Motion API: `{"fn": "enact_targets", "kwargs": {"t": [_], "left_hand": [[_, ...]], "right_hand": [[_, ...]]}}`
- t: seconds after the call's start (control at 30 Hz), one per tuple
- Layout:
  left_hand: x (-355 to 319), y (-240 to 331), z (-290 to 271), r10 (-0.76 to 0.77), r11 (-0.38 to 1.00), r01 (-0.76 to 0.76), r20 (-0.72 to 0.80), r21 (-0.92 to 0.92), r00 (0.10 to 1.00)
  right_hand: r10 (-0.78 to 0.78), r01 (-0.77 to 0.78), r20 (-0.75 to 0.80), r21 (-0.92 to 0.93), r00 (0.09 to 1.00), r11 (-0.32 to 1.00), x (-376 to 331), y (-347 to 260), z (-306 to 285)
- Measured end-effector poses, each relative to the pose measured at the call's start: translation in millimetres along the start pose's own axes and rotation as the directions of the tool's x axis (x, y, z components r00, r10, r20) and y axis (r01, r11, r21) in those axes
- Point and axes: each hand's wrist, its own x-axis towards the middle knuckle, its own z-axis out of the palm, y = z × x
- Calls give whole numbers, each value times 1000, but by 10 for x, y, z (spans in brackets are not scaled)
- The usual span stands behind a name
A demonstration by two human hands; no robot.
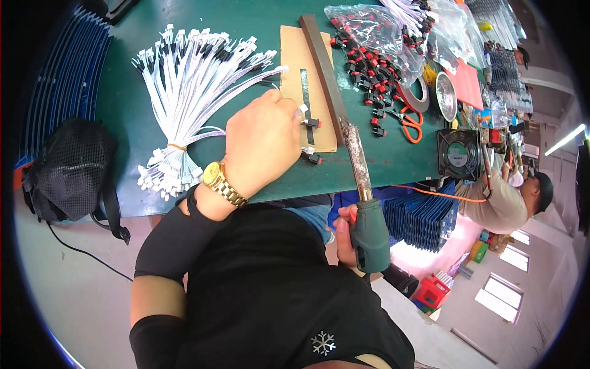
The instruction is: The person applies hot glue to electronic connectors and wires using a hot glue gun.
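Note:
My left hand [264, 132], with a gold watch on its wrist, is closed in a pinch over the cardboard's near left edge. From its fingertips a white cable connector [302, 109] and a small black switch [313, 123] stick out; the grip itself is mostly hidden. Another black switch [315, 159] lies just below the cardboard. My right hand [345, 240] is wrapped round a green heat gun [369, 237], whose long, worn metal nozzle points up toward the bar. Left of my left hand lies a fanned bundle of white ribbon cables [187, 92], tied with an orange band.
A brown metal bar [322, 67] lies across the cardboard [289, 55]. Red-and-black switches [372, 74], orange scissors [410, 125], a tape roll [418, 95], a metal bowl [445, 96] and a fan [458, 154] are to the right. A black bag [70, 169] is at left; another person [507, 200] sits right.

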Motion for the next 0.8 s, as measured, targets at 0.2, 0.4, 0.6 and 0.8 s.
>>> {"fn": "enact_targets", "kwargs": {"t": [0.2,0.4,0.6,0.8], "left_hand": [[-3,6,-11,8,1000,-9,-14,-23,1000],[-1,16,-22,31,999,-32,-26,-22,999],[1,35,-32,21,1000,-21,-1,-7,1000],[-19,-5,-33,78,994,-79,-9,-70,997]], "right_hand": [[6,40,-120,377,993,925,3,37,52],[-8,66,-101,583,995,810,1,175,34],[-9,33,-38,711,999,702,79,243,112],[-53,19,24,721,998,693,21,344,111]]}}
